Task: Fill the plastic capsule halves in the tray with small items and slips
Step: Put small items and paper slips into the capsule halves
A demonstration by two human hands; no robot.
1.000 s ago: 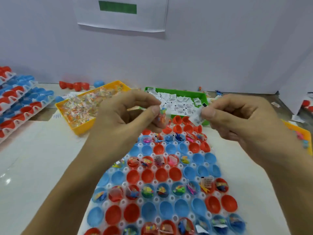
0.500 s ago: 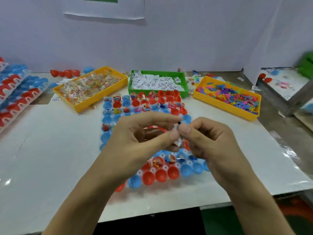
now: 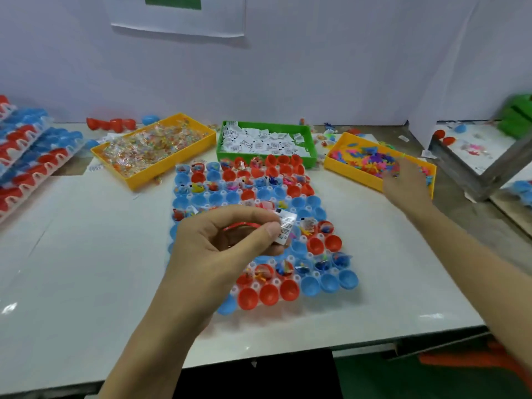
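Observation:
A clear tray (image 3: 313,276) of red and blue capsule halves lies in the middle of the white table; many halves hold small toys and slips, others are bare. My left hand (image 3: 227,246) hovers over the tray and holds a red capsule half (image 3: 241,226), with a white printed slip (image 3: 285,227) pinched between thumb and forefinger. My right hand (image 3: 403,182) reaches out over the near edge of the yellow bin of colourful small toys (image 3: 371,161), its fingers relaxed and holding nothing.
A green bin of white slips (image 3: 266,141) sits behind the tray, a yellow bin of wrapped items (image 3: 152,149) to its left. Stacked capsule trays (image 3: 26,159) line the left edge. Loose capsule halves (image 3: 115,123) lie by the wall. A second table (image 3: 478,151) stands at right.
My hands have separated: the right hand let go of the slip and moved right to the toy bin. The left hand stays over the tray with the slip and red half.

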